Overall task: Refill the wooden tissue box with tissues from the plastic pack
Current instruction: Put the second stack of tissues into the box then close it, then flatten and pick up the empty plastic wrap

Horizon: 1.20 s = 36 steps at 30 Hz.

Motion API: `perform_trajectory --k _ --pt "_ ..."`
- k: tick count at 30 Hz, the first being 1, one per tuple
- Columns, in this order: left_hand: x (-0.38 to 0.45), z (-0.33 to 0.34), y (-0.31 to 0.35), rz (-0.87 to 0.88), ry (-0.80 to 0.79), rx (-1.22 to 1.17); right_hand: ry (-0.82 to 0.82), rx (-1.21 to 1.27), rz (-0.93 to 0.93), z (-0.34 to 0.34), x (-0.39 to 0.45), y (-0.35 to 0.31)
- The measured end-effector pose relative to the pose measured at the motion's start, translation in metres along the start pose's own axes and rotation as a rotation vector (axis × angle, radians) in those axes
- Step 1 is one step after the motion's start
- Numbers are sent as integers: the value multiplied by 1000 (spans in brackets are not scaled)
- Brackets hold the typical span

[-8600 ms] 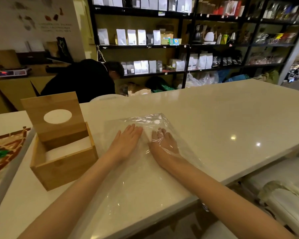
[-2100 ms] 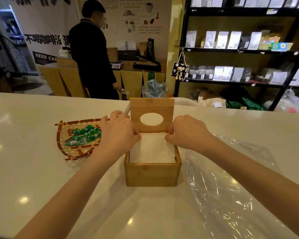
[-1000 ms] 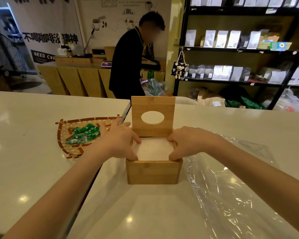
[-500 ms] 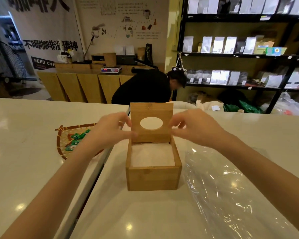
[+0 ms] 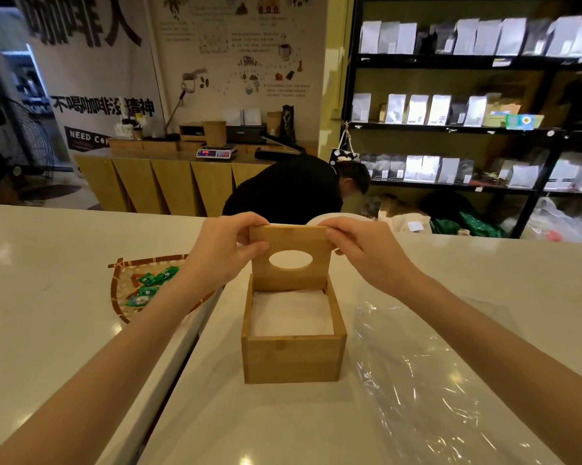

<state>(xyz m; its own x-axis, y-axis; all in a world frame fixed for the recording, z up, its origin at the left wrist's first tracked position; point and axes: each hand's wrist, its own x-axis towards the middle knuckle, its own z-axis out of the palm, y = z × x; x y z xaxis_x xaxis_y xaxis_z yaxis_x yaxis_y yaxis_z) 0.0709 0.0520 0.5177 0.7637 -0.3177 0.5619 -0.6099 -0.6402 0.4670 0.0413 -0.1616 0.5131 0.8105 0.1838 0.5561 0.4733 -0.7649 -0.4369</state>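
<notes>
The wooden tissue box [image 5: 293, 357] stands on the white counter in front of me, with a stack of white tissues [image 5: 291, 313] inside it. Its lid [image 5: 289, 280], a wooden panel with an oval hole, stands upright at the box's far side. My left hand [image 5: 227, 253] pinches the lid's top left corner. My right hand [image 5: 360, 253] pinches the top right corner. The clear plastic pack [image 5: 433, 380] lies flat and crumpled on the counter to the right of the box.
A woven tray [image 5: 121, 297] with green packets sits to the left, across a gap between two counter tops. A person in black bends down behind the counter [image 5: 293, 189]. Shelves of bags line the back right.
Both hands have risen from the box rim and the tissues to the lid's top corners and now grip it. The person behind the counter has bent down.
</notes>
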Motion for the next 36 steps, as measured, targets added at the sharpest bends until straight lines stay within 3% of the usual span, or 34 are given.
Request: perform_trajectory --k 11,15,28,33,36 --pt "-74 7 -6 235 17 -40 -57 14 -233 1 -73 -3" --pt "-97 15 -9 171 -23 -167 -86 31 -237 14 -92 1" --pt "-115 37 -20 194 28 -150 -112 -112 -282 27 -111 7" --pt "-113 33 -14 205 47 -34 -187 -99 -246 26 -113 7" --pt "-103 31 14 233 128 29 -202 45 -68 3 -114 6"
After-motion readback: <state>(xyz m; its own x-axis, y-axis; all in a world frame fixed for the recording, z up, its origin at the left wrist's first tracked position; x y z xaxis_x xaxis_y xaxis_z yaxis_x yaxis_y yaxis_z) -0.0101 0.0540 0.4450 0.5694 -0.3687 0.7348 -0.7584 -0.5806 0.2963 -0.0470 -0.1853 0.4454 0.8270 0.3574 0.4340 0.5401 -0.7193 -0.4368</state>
